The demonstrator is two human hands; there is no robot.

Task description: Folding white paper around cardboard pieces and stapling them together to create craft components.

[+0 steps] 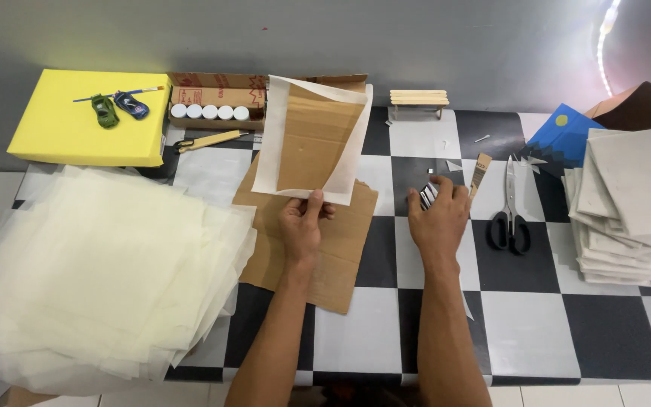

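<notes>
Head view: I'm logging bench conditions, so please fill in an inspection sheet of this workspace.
Surface: black-and-white checkered table, against a grey wall.
Job's things: left hand lifts a cardboard piece wrapped in thin paper by its lower edge; flat cardboard sheet beneath. Right hand covers a small dark object; kind unclear.
Clutter: tissue paper pile, yellow box, white-capped bottles, scissors, stack of pale boards, small stick bench.
Grippers: bare hands only.
Cables: nothing seen.
Surroundings: light strip top right.

Thin matt paper sheets (107, 275), brown cardboard (337, 249) rough-ish, glossy tiled table (551, 324), metal scissors (510, 207) w/ black plastic handles.
</notes>
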